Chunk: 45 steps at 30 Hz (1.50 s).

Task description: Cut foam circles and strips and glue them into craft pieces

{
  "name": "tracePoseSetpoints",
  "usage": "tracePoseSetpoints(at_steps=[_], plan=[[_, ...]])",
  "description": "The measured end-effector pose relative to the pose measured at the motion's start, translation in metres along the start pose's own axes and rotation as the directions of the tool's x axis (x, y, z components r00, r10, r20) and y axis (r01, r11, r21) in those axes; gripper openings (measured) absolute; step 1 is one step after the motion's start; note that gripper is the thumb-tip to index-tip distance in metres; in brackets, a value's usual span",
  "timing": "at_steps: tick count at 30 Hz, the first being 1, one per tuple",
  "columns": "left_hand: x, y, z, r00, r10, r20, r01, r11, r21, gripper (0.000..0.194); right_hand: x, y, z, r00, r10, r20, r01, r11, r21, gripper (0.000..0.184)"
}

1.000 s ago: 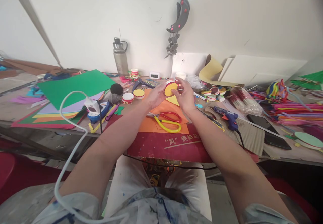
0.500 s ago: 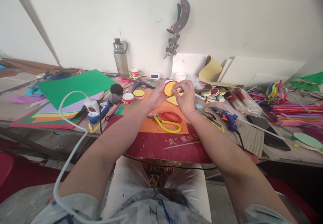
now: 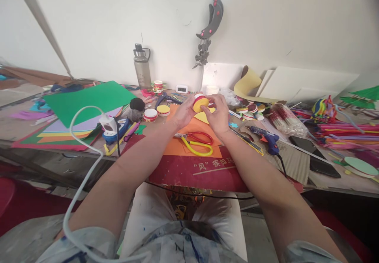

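Between my two hands is a small round drum-like piece (image 3: 200, 103) with a yellow face and a red-and-white rim, tilted above the table. My left hand (image 3: 185, 113) grips it from the left side. My right hand (image 3: 218, 113) is closed on its right side, thumb pressed on the yellow face. Below them, scissors (image 3: 197, 143) with one red and one yellow handle lie on orange paper (image 3: 174, 146). Left of my hands sit two similar round pieces, one white-topped (image 3: 150, 115) and one yellow-topped (image 3: 163, 110).
A blue glue gun (image 3: 268, 138) and a black phone (image 3: 315, 156) lie to the right, near bundled pipe cleaners (image 3: 346, 134). On the left are a green sheet (image 3: 91, 99), a power strip (image 3: 111, 130) with a white cable, and a bottle (image 3: 142, 69). A dark moon-shaped ornament (image 3: 216, 18) hangs behind.
The round piece has tipped so more of its red-and-white rim shows. My right hand's fingers have moved from a pinch near its edge to holding its side, thumb on the face.
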State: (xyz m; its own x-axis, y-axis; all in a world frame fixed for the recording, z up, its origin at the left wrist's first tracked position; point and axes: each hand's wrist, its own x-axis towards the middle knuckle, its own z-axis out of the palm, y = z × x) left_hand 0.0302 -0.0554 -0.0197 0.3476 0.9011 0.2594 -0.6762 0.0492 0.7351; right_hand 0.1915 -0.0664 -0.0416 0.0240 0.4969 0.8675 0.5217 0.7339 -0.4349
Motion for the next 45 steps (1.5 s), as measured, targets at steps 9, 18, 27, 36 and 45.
tracePoseSetpoints(at_steps=[9, 18, 27, 36, 45], plan=[[0.002, 0.004, -0.002, 0.992, -0.028, -0.125, 0.034, 0.999, 0.040, 0.034, 0.002, -0.005, 0.004, 0.997, 0.071, 0.041, -0.076, 0.989, 0.125, 0.042], [0.007, 0.006, -0.014, 0.950, -0.050, -0.307, 0.098, 0.985, 0.142, 0.051, 0.019, 0.018, -0.007, 0.886, 0.464, -0.018, -0.383, 0.752, 0.536, 0.056], [0.005, 0.009, -0.010, 0.976, -0.065, -0.206, 0.094, 0.986, 0.138, 0.060, 0.019, 0.027, -0.008, 0.849, 0.527, -0.043, -0.426, 0.730, 0.534, 0.050], [0.001, 0.007, -0.014, 0.985, 0.000, -0.171, 0.036, 0.978, 0.205, 0.034, 0.018, 0.024, -0.008, 0.848, 0.529, -0.015, -0.450, 0.736, 0.505, 0.051], [-0.001, 0.010, -0.010, 0.990, 0.015, -0.141, 0.022, 0.966, 0.259, 0.033, 0.017, 0.020, -0.007, 0.850, 0.527, -0.016, -0.448, 0.738, 0.504, 0.046]])
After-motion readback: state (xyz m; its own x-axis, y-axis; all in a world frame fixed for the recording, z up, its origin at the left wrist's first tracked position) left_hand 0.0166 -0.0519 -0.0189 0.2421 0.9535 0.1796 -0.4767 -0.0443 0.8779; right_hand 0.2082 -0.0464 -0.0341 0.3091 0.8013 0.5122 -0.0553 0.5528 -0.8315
